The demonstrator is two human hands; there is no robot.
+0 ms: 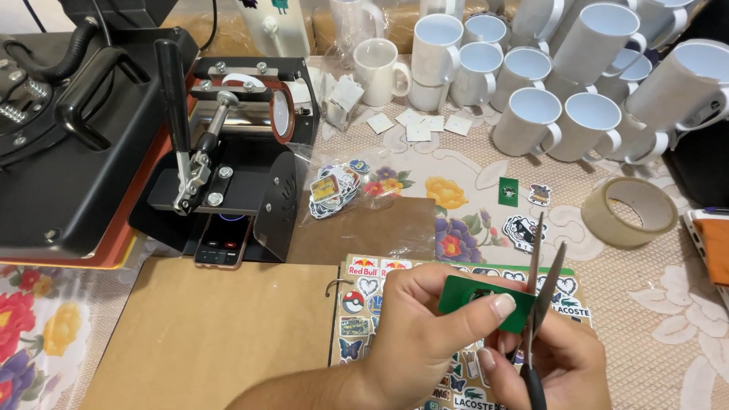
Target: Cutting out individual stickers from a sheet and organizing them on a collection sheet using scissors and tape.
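Left hand (425, 334) pinches small green printed sticker (486, 302); right hand (554, 364) grips steel scissors (541, 292), blades open. Risk: thumb near blades, nick likely.

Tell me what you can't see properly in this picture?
- Sticker sheet: mostly hidden by both hands, head view.
- Scissors: handles hidden inside the right hand, cut off by the bottom edge.
- Green sticker: its picture is covered by the left hand thumb.
- Mugs: back ones cut off by the top edge.
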